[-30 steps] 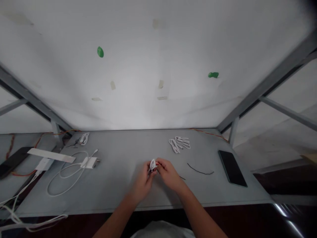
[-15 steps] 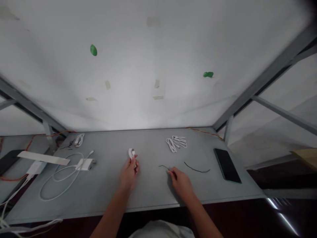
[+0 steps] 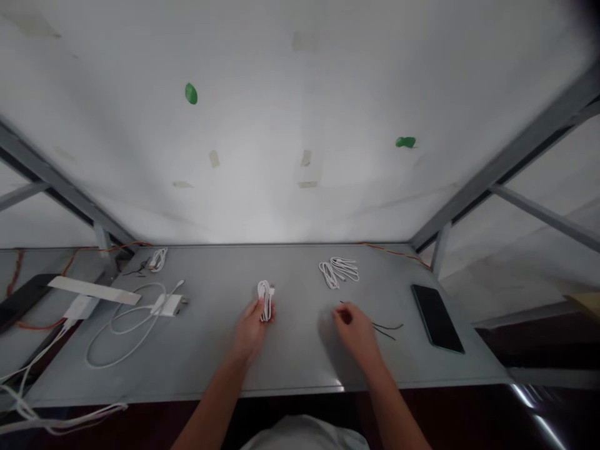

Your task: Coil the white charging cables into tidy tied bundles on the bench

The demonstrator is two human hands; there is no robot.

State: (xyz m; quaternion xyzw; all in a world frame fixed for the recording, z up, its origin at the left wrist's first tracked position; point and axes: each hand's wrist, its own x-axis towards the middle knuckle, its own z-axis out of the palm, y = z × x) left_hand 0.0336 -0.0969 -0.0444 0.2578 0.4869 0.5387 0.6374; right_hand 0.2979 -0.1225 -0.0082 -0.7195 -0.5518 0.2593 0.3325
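My left hand (image 3: 252,329) is closed around a white charging cable (image 3: 265,300), coiled into a bundle with its plug end at the top. My right hand (image 3: 355,328) is over the shelf with its thumb and fingers curled together; nothing shows between the fingertips. Two thin black twist ties (image 3: 387,327) stick out to the right from behind this hand, close to each other. Their middle parts are hidden by it. Beyond the right hand lie two more coiled white cables (image 3: 344,268), side by side.
A dark phone (image 3: 437,318) lies on the grey shelf (image 3: 290,356) at the right. At the left are a white adapter (image 3: 169,305) with a loose white cable (image 3: 105,364), a coiled cable (image 3: 158,259) and a white strip (image 3: 94,290). Metal posts flank the white back wall.
The twist tie at my right fingertips has moved right and now lies beside the other one. My left hand has turned the coiled cable so more of it shows. The camera view shifted slightly.
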